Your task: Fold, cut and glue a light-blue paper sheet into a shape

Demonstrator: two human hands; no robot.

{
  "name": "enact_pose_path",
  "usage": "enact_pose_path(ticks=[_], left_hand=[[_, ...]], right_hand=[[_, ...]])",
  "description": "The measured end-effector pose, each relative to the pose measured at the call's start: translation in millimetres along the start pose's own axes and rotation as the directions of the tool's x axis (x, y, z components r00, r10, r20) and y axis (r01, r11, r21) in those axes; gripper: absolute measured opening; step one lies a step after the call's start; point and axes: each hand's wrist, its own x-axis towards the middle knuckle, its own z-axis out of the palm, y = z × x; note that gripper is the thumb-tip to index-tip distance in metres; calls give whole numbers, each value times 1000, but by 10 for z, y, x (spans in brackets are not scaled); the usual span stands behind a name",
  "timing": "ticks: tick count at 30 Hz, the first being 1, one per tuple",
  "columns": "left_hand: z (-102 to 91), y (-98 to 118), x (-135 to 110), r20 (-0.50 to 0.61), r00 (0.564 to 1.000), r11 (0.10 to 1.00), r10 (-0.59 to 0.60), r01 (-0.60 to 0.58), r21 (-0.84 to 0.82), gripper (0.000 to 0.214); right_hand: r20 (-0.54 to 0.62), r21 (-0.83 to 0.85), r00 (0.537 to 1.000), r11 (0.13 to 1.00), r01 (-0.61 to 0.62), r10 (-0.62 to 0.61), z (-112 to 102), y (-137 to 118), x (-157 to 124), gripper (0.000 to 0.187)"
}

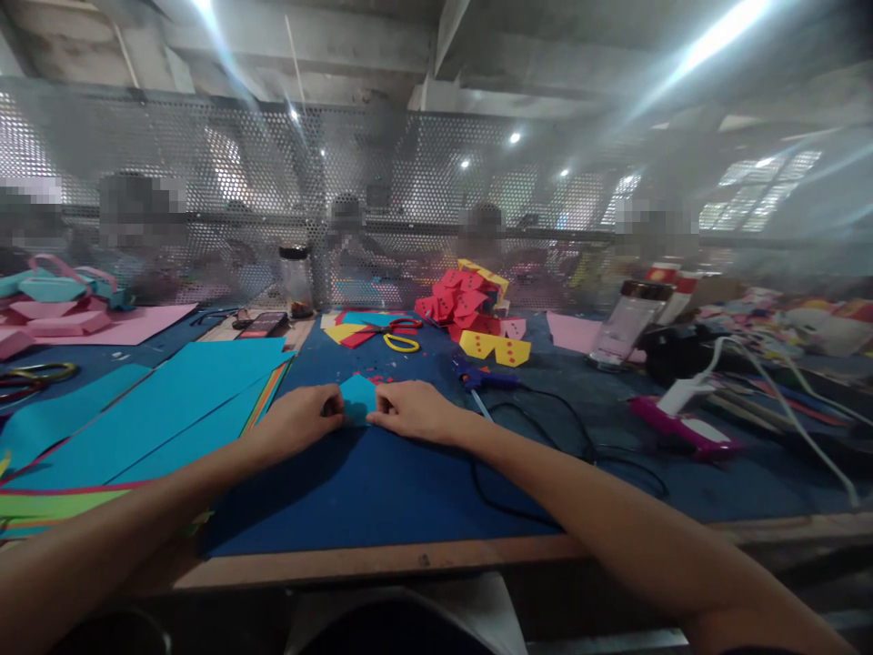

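Light, even pressure looks wisest here: the left hand (310, 414) steadying, the blue paper piece (358, 398) uncrumpled, the right hand (413, 409) matching. And the grip, left to right: curled left fingers pinch one edge; the paper sits squarely between, its point clear above the fingertips, over the blue mat (341, 496); right thumb and forefinger clasp the other edge.

Blue paper piece (358, 402), smooth and matt, stacked matt paper sheets (177, 391), desk (306, 523) with dull covering (402, 487) (wooden front edge (382, 561)), perforated metal screen (423, 182), glossy magenta plastic block (668, 426).
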Motion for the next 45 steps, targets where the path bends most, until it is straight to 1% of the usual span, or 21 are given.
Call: enact_pose_path(ticks=[6,9,12,14,16,19,23,26,31,34,37,40,45], left_hand=[[12,-19,-1,-32,999,1000,10,-10,-3,12],[19,-14,-14,-45,996,997,74,-75,-11,10],[27,3,-44,-53,982,983,182,-181,16,20],[33,11,-69,-60,972,972,228,-224,68,22],[37,7,-87,-61,966,964,251,-243,106,22],[34,-22,-90,-50,962,959,269,-263,109,20],[19,-68,-71,-29,947,944,319,-315,95,21],[20,-88,-68,-27,938,932,345,-340,125,21],[41,-84,-88,-30,919,896,394,-376,235,16],[58,-65,-100,-22,913,875,408,-384,293,14],[67,-47,-107,-33,909,863,415,-382,331,13],[55,-28,-114,-37,916,876,400,-371,307,13],[20,-5,-118,-14,934,910,357,-344,231,12]], right_hand=[[9,12,1000,1000,11,-11,-19,-8,-18,23],[-10,30,999,999,32,-32,3,0,-14,21],[-47,36,995,995,91,-89,33,13,-15,15],[-64,20,987,988,151,-150,41,27,-29,12],[-67,5,976,978,209,-209,37,51,-50,12],[-53,17,960,961,275,-274,21,103,-71,11],[-49,31,951,951,308,-306,13,150,-61,10],[-51,-27,950,951,308,-309,11,130,-58,10],[-47,-175,942,931,320,-332,-5,67,-92,14],[-32,-215,932,913,346,-361,-12,59,-104,15],[-30,-209,928,910,357,-371,-17,61,-110,14],[-30,-173,930,919,355,-366,-26,55,-117,12],[-24,-118,935,930,349,-354,-33,60,-114,10]])
